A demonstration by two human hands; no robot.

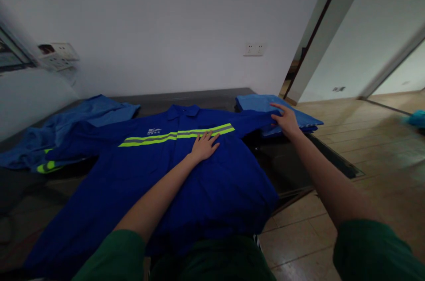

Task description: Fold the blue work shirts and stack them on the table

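Observation:
A dark blue work shirt [142, 170] lies spread front side up, its collar at the far end. A yellow-green and grey reflective stripe [149, 139] crosses the chest, with a small white print above it on the left. My left hand [204, 146] rests flat on the chest just below the stripe, fingers spread. At the end of the right-hand sleeve [255, 119] is my right hand [284, 118], its thumb and forefinger apart and touching the cuff area. The rest of its fingers are partly hidden.
Folded blue garments [295, 115] are stacked at the table's right end. A crumpled blue garment [89, 115] with reflective trim lies at the left. The dark table [212, 99] stands against a white wall with a socket [254, 49]. Tiled floor [348, 139] lies to the right.

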